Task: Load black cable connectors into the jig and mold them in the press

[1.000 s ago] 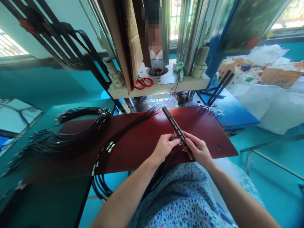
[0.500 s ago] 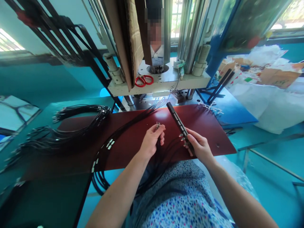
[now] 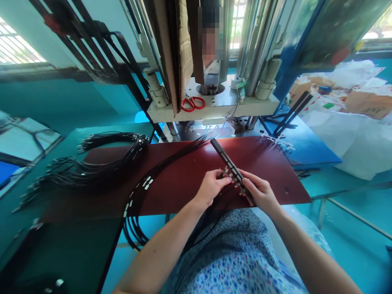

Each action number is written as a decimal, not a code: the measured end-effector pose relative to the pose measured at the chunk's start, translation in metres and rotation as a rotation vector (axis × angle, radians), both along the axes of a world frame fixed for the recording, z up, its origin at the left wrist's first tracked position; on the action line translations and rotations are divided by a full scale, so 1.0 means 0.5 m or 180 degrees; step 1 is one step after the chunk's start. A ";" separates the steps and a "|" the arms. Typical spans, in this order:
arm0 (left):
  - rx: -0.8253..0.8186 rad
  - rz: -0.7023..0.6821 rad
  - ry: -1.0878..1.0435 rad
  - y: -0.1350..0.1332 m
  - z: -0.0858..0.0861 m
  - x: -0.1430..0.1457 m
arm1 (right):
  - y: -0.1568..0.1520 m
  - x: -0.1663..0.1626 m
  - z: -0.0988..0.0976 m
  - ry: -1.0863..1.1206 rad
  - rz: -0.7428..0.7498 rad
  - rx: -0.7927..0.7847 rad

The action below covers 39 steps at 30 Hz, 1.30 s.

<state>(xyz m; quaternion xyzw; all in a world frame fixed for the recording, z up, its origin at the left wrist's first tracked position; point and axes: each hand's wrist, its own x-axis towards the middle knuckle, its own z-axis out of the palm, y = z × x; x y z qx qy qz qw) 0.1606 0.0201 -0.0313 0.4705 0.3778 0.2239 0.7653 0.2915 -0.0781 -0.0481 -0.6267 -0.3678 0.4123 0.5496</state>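
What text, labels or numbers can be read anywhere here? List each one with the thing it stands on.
No text can be read anywhere.
Cardboard box at far right: dark print, too blurred to read.
White tags on the black cables: too small to show any marking.
Black bar, held by the right hand and touched by the left hand: no lettering visible.
Red scissors on the machine plate: no markings visible.

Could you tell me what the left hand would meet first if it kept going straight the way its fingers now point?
Almost certainly the black slotted bar held by the right hand. The left hand points right and slightly away, its fingertips already at the bar's near side, beside the small metal pins there; contact itself is unclear.
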 end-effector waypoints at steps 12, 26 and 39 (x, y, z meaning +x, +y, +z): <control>0.0134 -0.0041 0.0071 0.009 0.001 -0.004 | 0.008 0.003 -0.006 -0.0877 0.0430 0.0029; 0.0122 0.0429 -0.0354 0.024 -0.012 -0.011 | 0.000 0.010 -0.003 -0.0083 0.0064 -0.0077; 0.0487 0.0233 0.0068 0.034 -0.014 -0.003 | 0.005 0.019 -0.003 -0.0662 0.0491 -0.0151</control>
